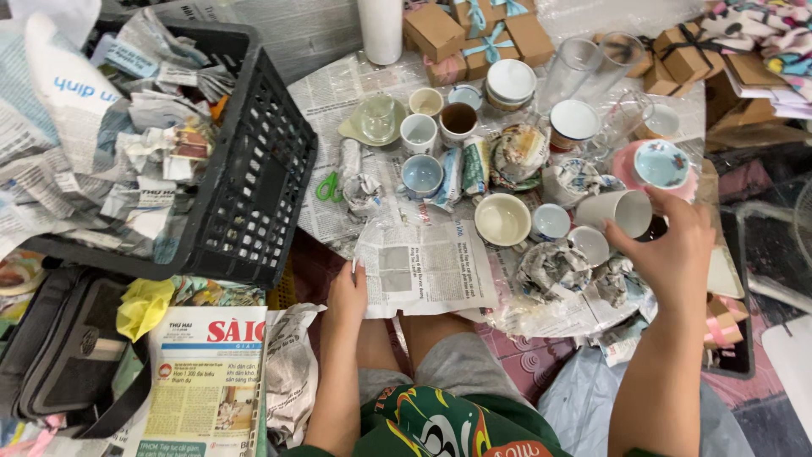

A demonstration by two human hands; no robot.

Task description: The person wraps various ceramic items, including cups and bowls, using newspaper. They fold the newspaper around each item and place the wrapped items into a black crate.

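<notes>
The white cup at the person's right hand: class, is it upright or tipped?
Tipped. The white cup lies on its side, mouth facing right toward the right hand.

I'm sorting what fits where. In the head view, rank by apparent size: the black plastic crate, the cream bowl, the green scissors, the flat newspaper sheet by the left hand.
1. black plastic crate
2. flat newspaper sheet
3. cream bowl
4. green scissors, though partly hidden

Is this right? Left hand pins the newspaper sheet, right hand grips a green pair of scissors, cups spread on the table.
Not quite. In the head view the right hand grips a white mug lying on its side, not the green scissors, which lie untouched near the black crate. The left hand does pin the newspaper sheet.
</notes>
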